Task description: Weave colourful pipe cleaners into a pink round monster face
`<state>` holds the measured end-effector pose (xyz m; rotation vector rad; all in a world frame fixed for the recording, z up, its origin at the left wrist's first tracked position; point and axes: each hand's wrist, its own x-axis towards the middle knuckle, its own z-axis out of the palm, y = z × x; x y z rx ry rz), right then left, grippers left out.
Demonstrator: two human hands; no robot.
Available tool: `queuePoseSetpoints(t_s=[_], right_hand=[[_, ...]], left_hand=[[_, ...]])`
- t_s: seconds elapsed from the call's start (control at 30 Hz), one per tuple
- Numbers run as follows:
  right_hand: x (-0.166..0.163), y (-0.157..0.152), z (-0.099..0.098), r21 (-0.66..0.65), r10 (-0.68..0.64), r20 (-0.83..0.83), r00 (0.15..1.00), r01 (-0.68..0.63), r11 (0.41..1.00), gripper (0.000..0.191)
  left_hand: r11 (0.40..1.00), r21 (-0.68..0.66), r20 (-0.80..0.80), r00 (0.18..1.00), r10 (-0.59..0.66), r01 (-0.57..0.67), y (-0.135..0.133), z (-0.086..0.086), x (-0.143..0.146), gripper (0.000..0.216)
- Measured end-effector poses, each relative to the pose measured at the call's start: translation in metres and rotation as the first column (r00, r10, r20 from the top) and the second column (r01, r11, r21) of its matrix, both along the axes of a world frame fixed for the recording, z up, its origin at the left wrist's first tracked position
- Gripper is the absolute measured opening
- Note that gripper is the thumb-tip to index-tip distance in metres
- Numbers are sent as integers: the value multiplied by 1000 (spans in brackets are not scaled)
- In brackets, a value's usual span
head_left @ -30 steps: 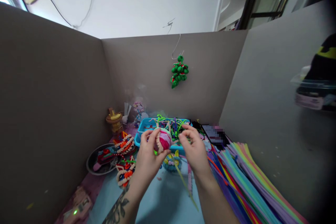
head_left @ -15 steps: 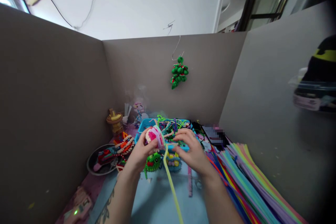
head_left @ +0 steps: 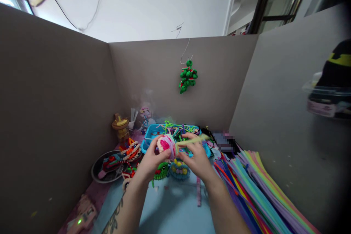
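My left hand (head_left: 153, 158) is closed around a small rounded piece made of fuzzy pipe cleaners (head_left: 166, 145), in pink, cream and lavender. A pale yellow pipe cleaner (head_left: 193, 140) runs from the piece's right edge across the fingers of my right hand (head_left: 195, 155), its far end smeared by motion. My right thumb and fingers are bent around the yellow strip close to the piece. Just below the hands are a green pipe-cleaner figure (head_left: 161, 171) and a blue one with yellow parts (head_left: 179, 170).
Behind my hands sits a blue tray (head_left: 148, 137) of pipe-cleaner scraps. On the left stands a metal bowl (head_left: 94, 173) with craft pieces. Long coloured pipe cleaners (head_left: 257, 186) are bundled at the right. A green ornament (head_left: 188, 76) hangs against the grey partition (head_left: 142, 69).
The yellow pipe cleaner has swung from hanging down toward me up to the right, across my right hand. My right hand has moved in closer to the piece, and its fingers have closed.
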<state>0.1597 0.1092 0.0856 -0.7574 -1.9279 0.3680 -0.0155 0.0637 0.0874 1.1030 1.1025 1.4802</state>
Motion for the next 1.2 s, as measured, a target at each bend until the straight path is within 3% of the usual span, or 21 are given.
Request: queuePoseSetpoints(t_s=[0.1,0.27,0.47,0.57,0.63,0.73,0.8,0.83,0.87,0.93,1.0,1.1,1.2], right_hand=[[-2,2,-2,-49,-7,-21,1000,6,999,5],[-6,3,-3,-166,-2,-113,994,-17,986,10],[-6,3,1,-422,43,-294,955,-170,890,20],[-14,4,-3,-527,-93,-565,820,-272,805,23],[-22,5,-8,-575,-216,-691,690,-343,742,27],[-35,6,-17,-595,-284,-740,610,-397,699,31],[-40,4,-20,-594,-305,-760,573,-424,684,32],[-43,3,-20,-591,-311,-770,557,-437,678,33],[-44,2,-20,-582,-314,-784,536,-458,672,33],[-47,-1,-17,-542,-308,-825,475,-508,669,33],[-49,-4,-14,-484,-297,-869,397,-551,680,32],[-53,-8,-12,-444,-292,-893,342,-568,693,31],[-58,-10,-14,-460,-279,-882,379,-572,679,29]], left_hand=[[1000,23,-50,999,17,-16,1,-2,2,70],[998,56,-109,994,26,-20,2,-4,3,69],[998,59,-161,987,20,-10,5,-7,1,76],[999,33,-145,989,36,-31,8,-10,2,82],[992,64,-239,964,117,-105,8,-10,5,81],[911,305,-477,784,398,-277,-1,-3,10,62],[829,445,-528,649,548,-338,-9,3,15,32],[830,454,-546,634,547,-324,-13,5,18,18],[868,415,-580,656,483,-273,-15,5,20,14],[944,284,-603,734,312,-168,-17,4,26,17],[976,181,-506,840,198,-121,-13,-1,31,20],[986,124,-113,985,130,-116,-4,-9,39,30],[992,53,302,948,98,-119,2,-13,44,31]])
